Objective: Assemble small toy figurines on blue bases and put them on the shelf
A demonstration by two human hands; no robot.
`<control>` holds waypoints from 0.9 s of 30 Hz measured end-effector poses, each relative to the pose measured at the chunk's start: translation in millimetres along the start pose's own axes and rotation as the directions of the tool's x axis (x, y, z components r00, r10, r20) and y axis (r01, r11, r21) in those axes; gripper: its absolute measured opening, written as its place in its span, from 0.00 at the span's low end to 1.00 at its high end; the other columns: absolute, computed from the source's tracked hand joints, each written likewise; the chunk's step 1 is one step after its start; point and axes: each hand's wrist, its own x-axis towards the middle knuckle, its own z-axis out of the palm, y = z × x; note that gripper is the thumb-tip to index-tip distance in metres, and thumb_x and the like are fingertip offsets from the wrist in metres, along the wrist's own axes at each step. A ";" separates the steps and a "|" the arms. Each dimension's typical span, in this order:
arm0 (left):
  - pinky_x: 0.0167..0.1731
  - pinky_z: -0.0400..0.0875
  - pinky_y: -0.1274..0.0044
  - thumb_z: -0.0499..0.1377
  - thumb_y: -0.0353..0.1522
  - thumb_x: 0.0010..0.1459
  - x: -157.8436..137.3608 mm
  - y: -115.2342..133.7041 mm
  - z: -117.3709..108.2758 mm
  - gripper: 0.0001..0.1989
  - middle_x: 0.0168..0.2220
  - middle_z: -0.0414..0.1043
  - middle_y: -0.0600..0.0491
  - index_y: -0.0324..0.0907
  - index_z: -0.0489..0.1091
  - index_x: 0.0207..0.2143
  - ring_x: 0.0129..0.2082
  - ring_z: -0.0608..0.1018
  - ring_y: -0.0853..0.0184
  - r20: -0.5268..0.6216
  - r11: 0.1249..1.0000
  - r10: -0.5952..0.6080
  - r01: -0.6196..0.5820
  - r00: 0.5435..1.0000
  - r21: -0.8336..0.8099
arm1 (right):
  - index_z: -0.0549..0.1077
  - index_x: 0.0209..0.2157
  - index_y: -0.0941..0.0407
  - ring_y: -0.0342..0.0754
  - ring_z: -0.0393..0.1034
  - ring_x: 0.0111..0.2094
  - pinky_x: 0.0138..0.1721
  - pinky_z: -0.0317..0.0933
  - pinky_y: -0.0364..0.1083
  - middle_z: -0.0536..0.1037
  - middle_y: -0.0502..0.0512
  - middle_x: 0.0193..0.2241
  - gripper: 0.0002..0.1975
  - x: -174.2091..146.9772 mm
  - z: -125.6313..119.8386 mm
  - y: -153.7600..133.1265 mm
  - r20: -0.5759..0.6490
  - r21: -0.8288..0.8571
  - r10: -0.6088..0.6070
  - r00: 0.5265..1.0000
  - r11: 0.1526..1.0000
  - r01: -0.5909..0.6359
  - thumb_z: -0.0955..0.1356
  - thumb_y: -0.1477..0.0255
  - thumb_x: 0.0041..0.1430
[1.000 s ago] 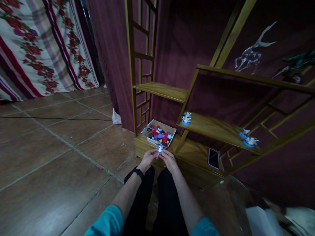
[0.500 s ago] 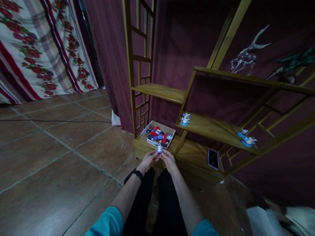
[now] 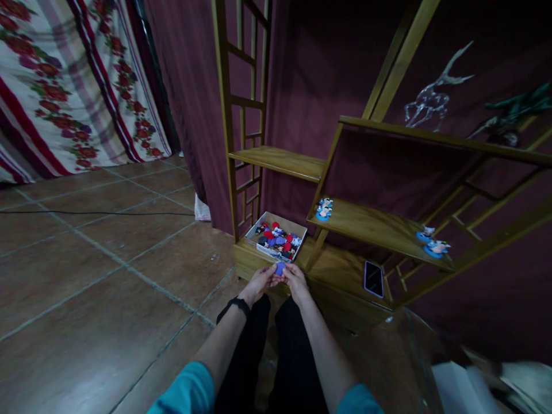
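Head view, looking down: the fingers of my left hand (image 3: 261, 280) and right hand (image 3: 295, 282) close together on a small, rounded purple piece (image 3: 280, 268), pinching it from both sides. I see only its smooth purple face; its other side is hidden from me, and my fingertips cover its edges. I hold it just in front of the near corner of an open white cardboard box (image 3: 294, 223), and I cannot tell how much of a gap lies between them.

The box rests on the low wooden board (image 3: 338, 261) of a brown lattice-sided cabinet, filled with a jumble of small red, purple, dark and white figures (image 3: 278, 237); they overlap so much that I cannot count them. On the same board, to the right, lies a dark-screened phone with a pale purple rim (image 3: 374, 279).

On the slanting-looking wooden shelf (image 3: 373, 224) above, blue-based figurines stand at the left end (image 3: 324, 209) and the right end (image 3: 436, 247), their details too small to make out. Higher up is a clear, deer-shaped ornament (image 3: 429, 103); the dark green ornament (image 3: 513, 115) beside it is dim and cut off by the picture's edge.
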 end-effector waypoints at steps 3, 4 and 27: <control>0.28 0.69 0.78 0.60 0.42 0.48 -0.1 -0.2 -0.6 0.17 0.27 0.74 0.43 0.34 0.69 0.30 0.26 0.76 0.68 -0.014 1.000 0.013 -0.013 1.000 -0.024 | 0.72 0.32 0.55 0.39 0.65 0.22 0.27 0.63 0.42 0.73 0.48 0.26 0.15 0.2 0.5 -1.4 -0.011 -0.009 0.009 1.000 1.000 -0.009 0.73 0.67 0.38; 0.27 0.68 0.78 0.60 0.41 0.48 -0.2 -0.3 -0.9 0.17 0.27 0.74 0.44 0.34 0.69 0.30 0.26 0.76 0.68 -0.019 0.999 0.018 -0.019 1.000 -0.032 | 0.72 0.32 0.55 0.39 0.66 0.23 0.28 0.63 0.42 0.73 0.48 0.26 0.15 0.1 0.6 -1.9 -0.011 -0.011 0.012 1.000 1.000 -0.012 0.73 0.67 0.38; 0.28 0.64 0.81 0.68 0.30 0.34 0.5 -6.4 -1.9 0.15 0.25 0.73 0.52 0.36 0.71 0.28 0.24 0.72 0.73 -0.072 0.973 0.229 -0.229 0.971 0.003 | 0.74 0.34 0.56 0.48 0.71 0.38 0.42 0.64 0.49 0.77 0.55 0.37 0.16 -7.5 4.4 -11.0 0.028 0.074 0.079 0.996 0.994 -0.081 0.73 0.70 0.39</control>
